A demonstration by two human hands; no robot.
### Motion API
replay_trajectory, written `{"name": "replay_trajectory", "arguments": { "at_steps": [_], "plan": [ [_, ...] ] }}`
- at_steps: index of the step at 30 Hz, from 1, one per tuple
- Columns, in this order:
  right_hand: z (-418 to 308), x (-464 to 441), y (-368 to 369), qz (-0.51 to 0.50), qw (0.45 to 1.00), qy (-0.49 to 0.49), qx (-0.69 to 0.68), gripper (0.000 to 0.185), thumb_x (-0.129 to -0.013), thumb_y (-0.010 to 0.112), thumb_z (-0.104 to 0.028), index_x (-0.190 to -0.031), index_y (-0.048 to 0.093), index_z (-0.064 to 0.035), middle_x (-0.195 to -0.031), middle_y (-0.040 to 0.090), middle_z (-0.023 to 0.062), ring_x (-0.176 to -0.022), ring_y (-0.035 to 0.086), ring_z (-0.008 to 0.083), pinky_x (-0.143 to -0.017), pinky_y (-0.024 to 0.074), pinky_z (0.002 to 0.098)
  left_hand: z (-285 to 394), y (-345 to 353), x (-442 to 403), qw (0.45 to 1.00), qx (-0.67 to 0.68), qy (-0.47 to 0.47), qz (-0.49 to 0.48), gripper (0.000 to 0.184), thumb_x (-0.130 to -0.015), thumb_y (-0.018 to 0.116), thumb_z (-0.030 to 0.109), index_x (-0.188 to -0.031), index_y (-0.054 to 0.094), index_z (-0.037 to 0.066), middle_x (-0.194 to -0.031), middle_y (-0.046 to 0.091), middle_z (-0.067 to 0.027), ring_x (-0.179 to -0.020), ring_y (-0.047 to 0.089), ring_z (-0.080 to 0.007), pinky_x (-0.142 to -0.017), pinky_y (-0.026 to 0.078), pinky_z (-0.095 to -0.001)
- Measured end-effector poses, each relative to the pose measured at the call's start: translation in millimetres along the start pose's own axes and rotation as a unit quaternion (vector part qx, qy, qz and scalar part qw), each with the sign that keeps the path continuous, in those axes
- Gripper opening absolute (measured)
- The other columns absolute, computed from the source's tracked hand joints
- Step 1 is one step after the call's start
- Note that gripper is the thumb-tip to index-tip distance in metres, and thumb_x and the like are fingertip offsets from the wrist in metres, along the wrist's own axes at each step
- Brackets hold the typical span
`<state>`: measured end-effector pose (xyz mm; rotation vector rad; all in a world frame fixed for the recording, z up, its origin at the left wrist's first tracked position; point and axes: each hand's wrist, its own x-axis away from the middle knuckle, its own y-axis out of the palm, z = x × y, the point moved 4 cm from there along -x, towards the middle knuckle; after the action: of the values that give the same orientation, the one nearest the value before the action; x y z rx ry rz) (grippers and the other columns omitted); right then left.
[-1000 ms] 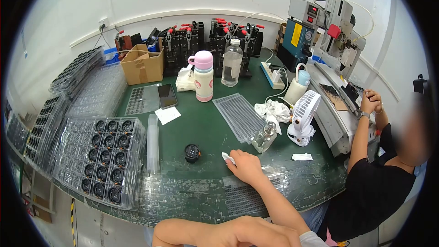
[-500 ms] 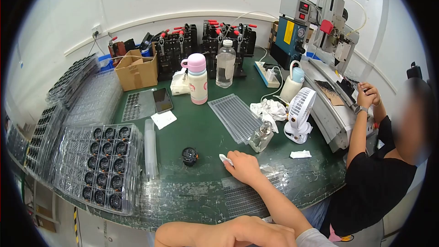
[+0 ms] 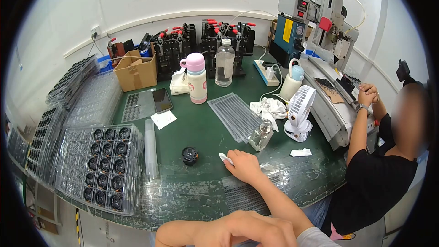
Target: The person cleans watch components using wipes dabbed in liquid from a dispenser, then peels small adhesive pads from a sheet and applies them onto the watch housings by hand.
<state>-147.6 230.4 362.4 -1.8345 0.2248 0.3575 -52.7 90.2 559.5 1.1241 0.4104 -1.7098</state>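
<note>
My right hand (image 3: 243,166) rests on the green table (image 3: 173,144), closed on a small folded white tissue (image 3: 225,158) that pokes out past the fingertips. At the bottom edge my left hand (image 3: 256,229) lies across in front of my right forearm, its fingers curled; whatever they may hold is out of sight. A round black part (image 3: 189,156) with orange bits sits left of my right hand. Just beyond that hand stands a small glass bottle (image 3: 261,137) with a metal top. Beneath my right wrist is a sheet of small dark labels (image 3: 242,195).
Clear trays of black round parts (image 3: 104,167) stand at left. A pink-capped bottle (image 3: 198,82), a water bottle (image 3: 224,66), a phone (image 3: 162,100) and a white fan (image 3: 299,114) occupy the table. At right a person in black (image 3: 366,192) sits by a machine (image 3: 334,45).
My left hand has risen slightly at the bottom edge. My right hand and the tissue have barely moved. The other person's hands have come together beside the machine.
</note>
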Motion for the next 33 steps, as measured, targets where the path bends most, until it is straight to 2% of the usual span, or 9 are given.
{"name": "replay_trajectory", "arguments": {
  "at_steps": [3,6,9,11,16,19,25,29,33],
  "plan": [
    [0,0,0,-0.004,1.000,0.002,0.002,0.020,-0.084,0.059,-0.026,-0.088,0.052,-0.0077,-0.080,0.059,0.0088,-0.075,0.063,0.0276,-0.063,0.0503,0.0408,11,1,-10,0.999,-0.005,0.043,0.016,0.023,-0.075,0.071,0.008,-0.094,0.066,-0.004,-0.093,0.066,-0.0153,-0.085,0.060,-0.0240,-0.072,0.043,-0.0285],
    [1,-1,0,-0.013,1.000,0.006,0.004,0.021,-0.085,0.059,-0.027,-0.089,0.052,-0.0078,-0.081,0.059,0.0088,-0.075,0.063,0.0275,-0.063,0.0504,0.0408,22,0,-15,0.994,0.051,-0.002,0.092,0.021,-0.075,0.070,0.004,-0.094,0.066,-0.003,-0.094,0.066,-0.0152,-0.086,0.060,-0.0230,-0.072,0.042,-0.0279],
    [2,0,3,-0.015,1.000,0.006,0.006,0.021,-0.085,0.058,-0.027,-0.089,0.052,-0.0078,-0.081,0.059,0.0087,-0.075,0.063,0.0275,-0.064,0.0505,0.0407,15,-2,-8,0.996,0.020,-0.007,0.085,0.020,-0.075,0.070,0.001,-0.094,0.067,-0.003,-0.093,0.065,-0.0151,-0.085,0.060,-0.0215,-0.071,0.041,-0.0270],
    [2,0,3,-0.012,1.000,0.005,0.009,0.021,-0.085,0.059,-0.027,-0.088,0.052,-0.0078,-0.081,0.059,0.0087,-0.075,0.063,0.0276,-0.064,0.0505,0.0407,14,-4,-11,0.994,-0.016,0.081,0.066,0.020,-0.074,0.072,0.001,-0.093,0.067,-0.002,-0.092,0.065,-0.0143,-0.083,0.060,-0.0199,-0.068,0.039,-0.0266],
    [-2,0,-3,-0.015,1.000,0.008,0.009,0.021,-0.084,0.059,-0.027,-0.088,0.052,-0.0078,-0.082,0.060,0.0090,-0.076,0.063,0.0276,-0.064,0.0504,0.0411,15,-4,-2,0.994,-0.035,0.065,0.080,0.019,-0.074,0.075,0.005,-0.091,0.068,0.000,-0.091,0.065,-0.0130,-0.079,0.059,-0.0179,-0.065,0.038,-0.0260],
    [1,0,0,-0.007,1.000,-0.002,0.005,0.019,-0.082,0.060,-0.026,-0.088,0.054,-0.0082,-0.082,0.060,0.0104,-0.077,0.062,0.0299,-0.063,0.0499,0.0421,44,-1,-5,0.982,-0.142,0.081,0.097,0.019,-0.074,0.077,0.008,-0.089,0.068,0.000,-0.089,0.066,-0.0115,-0.074,0.058,-0.0160,-0.063,0.038,-0.0252],
    [4,-3,7,-0.025,0.999,0.017,-0.017,0.019,-0.083,0.060,-0.024,-0.083,0.051,-0.0064,-0.079,0.057,0.0146,-0.075,0.059,0.0361,-0.062,0.0448,0.0462,103,46,22,0.869,-0.430,0.232,0.072,0.021,-0.076,0.078,0.014,-0.087,0.068,0.000,-0.084,0.067,-0.0106,-0.065,0.057,-0.0136,-0.056,0.036,-0.0240],
    [-1,-3,4,-0.043,0.999,0.018,-0.011,0.020,-0.087,0.056,-0.022,-0.083,0.049,-0.0035,-0.081,0.056,0.0150,-0.074,0.057,0.0364,-0.062,0.0430,0.0458,109,85,38,0.635,-0.701,0.276,0.172,0.019,-0.087,0.067,0.031,-0.088,0.066,0.012,-0.083,0.068,-0.0010,-0.068,0.046,-0.0109,-0.056,0.035,-0.0232],
    [0,-2,4,-0.040,0.999,0.011,-0.011,0.020,-0.087,0.056,-0.022,-0.084,0.049,-0.0033,-0.081,0.056,0.0149,-0.074,0.057,0.0360,-0.062,0.0430,0.0457,111,75,34,0.642,-0.697,0.296,0.122,0.024,-0.088,0.064,0.035,-0.087,0.066,0.011,-0.082,0.068,-0.0016,-0.066,0.048,-0.0110,-0.055,0.035,-0.0229]
  ]
}}
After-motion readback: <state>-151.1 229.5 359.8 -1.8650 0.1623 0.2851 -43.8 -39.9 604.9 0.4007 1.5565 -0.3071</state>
